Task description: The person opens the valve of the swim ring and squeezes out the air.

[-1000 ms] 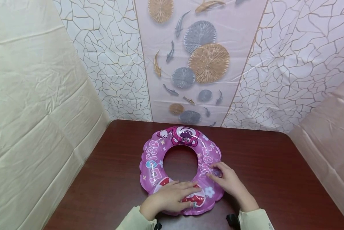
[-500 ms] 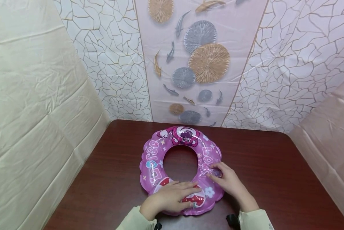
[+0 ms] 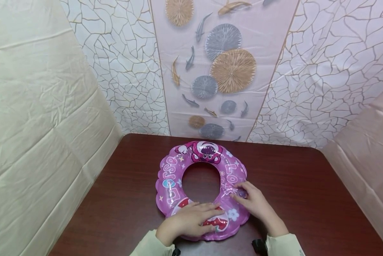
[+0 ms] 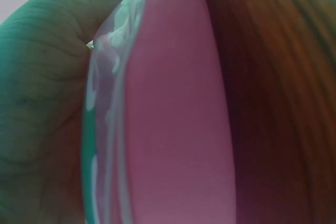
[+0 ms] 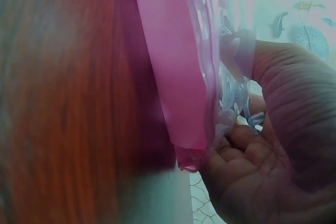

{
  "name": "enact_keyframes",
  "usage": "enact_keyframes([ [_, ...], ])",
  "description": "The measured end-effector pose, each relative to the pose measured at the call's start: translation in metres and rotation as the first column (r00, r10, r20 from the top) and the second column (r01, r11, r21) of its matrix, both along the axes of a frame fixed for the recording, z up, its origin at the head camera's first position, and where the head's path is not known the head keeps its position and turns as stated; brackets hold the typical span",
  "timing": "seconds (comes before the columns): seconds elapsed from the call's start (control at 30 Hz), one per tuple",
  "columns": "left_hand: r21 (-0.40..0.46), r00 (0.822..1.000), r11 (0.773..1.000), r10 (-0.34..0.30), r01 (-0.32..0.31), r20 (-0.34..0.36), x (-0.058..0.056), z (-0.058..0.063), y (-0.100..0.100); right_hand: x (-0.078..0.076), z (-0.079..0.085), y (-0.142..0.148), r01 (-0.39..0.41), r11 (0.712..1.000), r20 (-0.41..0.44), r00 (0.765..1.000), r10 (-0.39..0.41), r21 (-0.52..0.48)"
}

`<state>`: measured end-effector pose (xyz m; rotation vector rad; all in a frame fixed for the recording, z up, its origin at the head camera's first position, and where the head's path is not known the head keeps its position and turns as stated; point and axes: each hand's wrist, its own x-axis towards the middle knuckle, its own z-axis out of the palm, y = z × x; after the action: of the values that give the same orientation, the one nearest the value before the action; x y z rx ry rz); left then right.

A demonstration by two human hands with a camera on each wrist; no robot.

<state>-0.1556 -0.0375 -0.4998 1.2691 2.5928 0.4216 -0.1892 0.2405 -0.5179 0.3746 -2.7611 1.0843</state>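
A pink inflated swim ring (image 3: 168, 174) lies flat on the dark wooden table, with a printed bear at its far side. My left hand (image 3: 194, 217) rests flat across the near part of the ring, fingers extended to the right over a strawberry print. On the ring's right side, my right hand (image 3: 255, 202) touches the top with thumb and forefinger spread apart. A clear valve (image 5: 255, 120) sticks up between the right thumb and fingers in the right wrist view. Pink side wall and clear seam of the ring (image 4: 178, 103) fill the middle of the left wrist view.
The brown table (image 3: 294, 185) extends on both sides of the ring. A patterned cloth backdrop (image 3: 207, 71) hangs behind it. Cream cloth (image 3: 50, 124) stands at the left and pinkish cloth (image 3: 367, 149) at the right.
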Motion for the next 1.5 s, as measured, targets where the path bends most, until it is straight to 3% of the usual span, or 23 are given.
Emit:
enact_keyframes([
  [0.7,0.003,1.000,1.000,0.003,-0.003,-0.006,0.0016,0.0024,0.0001,-0.0009,-0.0026,0.0004,-0.014,1.000,-0.033,0.999,0.014,-0.002],
  [1.5,0.002,1.000,1.000,0.003,-0.003,0.000,-0.0004,-0.0016,0.0000,-0.0013,-0.0043,0.0001,0.009,1.000,0.011,1.000,-0.009,0.009],
])
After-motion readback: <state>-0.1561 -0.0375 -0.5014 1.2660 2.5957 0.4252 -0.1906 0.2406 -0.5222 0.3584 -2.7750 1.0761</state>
